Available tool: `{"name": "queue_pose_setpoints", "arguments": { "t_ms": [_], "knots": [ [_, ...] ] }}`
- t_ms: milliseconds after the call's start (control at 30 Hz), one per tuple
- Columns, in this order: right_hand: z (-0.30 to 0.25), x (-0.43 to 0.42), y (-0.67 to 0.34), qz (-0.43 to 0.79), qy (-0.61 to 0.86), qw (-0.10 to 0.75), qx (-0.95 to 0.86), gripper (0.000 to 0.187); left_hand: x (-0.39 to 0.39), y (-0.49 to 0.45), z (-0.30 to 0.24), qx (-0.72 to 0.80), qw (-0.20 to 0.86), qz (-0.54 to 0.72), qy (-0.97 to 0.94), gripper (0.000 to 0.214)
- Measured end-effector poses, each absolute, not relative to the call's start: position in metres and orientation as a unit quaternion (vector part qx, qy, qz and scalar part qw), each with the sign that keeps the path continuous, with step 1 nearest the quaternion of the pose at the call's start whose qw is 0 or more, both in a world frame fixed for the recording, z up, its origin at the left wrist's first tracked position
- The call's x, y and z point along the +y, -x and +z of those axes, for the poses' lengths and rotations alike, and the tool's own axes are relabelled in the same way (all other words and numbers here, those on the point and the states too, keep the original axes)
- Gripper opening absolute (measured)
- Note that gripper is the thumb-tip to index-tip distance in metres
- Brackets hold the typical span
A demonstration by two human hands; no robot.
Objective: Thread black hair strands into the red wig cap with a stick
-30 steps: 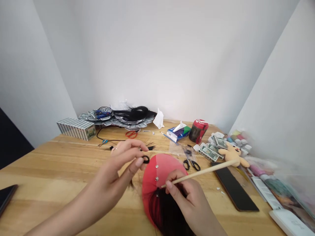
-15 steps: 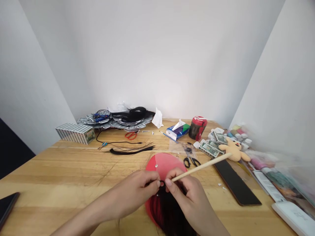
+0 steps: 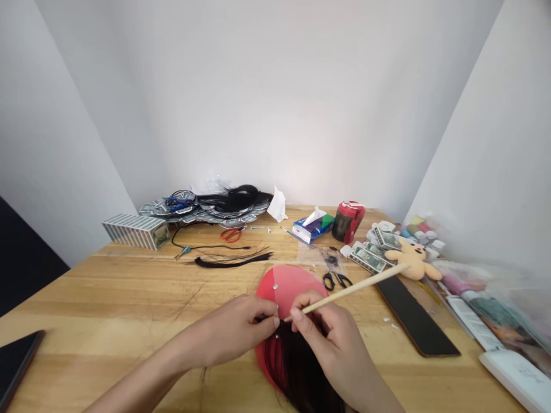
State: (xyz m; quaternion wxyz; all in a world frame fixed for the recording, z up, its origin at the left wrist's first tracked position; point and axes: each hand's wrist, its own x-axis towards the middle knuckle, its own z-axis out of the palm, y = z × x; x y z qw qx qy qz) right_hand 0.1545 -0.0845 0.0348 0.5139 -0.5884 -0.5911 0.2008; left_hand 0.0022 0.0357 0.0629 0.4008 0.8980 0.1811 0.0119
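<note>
1. Just below the middle of the frame, a red dome [image 3: 297,281] sits on the wooden table [image 3: 129,298], its lower part covered by black hair [image 3: 305,378].
2. The right hand [image 3: 325,327], at lower centre-right, has its thumb and fingers closed around a pale wooden stick [image 3: 357,288]; the stick slants up toward the right, and its lower tip is at the upper edge of the hair.
3. The left hand [image 3: 245,327] comes in from the lower left, its thumb and forefinger drawn nearly together beside that tip (whether they pinch anything, one cannot tell; the spot is too small and dark).
4. A silvery pin head [image 3: 275,287] shows on the dome above the hands.
5. Beyond the dome, left of centre, lies a loose black strand bundle [image 3: 232,261]; black-handled scissors [image 3: 337,281] lie just right of the dome.
6. Farther right, a plush toy [image 3: 411,261] rests near the top end of a dark phone [image 3: 419,318].
</note>
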Motion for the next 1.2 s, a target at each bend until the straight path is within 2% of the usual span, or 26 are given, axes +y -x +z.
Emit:
{"name": "queue_pose_setpoints", "arguments": {
  "t_ms": [500, 933, 1067, 1200],
  "knots": [
    [0.032, -0.084, -0.156, 0.191, 0.587, 0.526, -0.585, 0.025, 0.024, -0.003, 0.068, 0.220, 0.306, 0.016, -0.926, 0.029],
    [0.034, -0.081, -0.152, 0.166, 0.594, 0.547, -0.565, 0.026, 0.017, 0.009, 0.056, 0.176, 0.224, 0.059, -0.957, 0.028],
    [0.033, -0.081, -0.150, 0.159, 0.604, 0.548, -0.556, 0.026, 0.013, 0.018, 0.037, 0.119, 0.102, 0.086, -0.984, 0.024],
    [0.033, -0.082, -0.149, 0.145, 0.613, 0.547, -0.551, 0.028, 0.012, 0.025, 0.026, 0.050, -0.015, 0.139, -0.989, 0.031]
  ]
}}
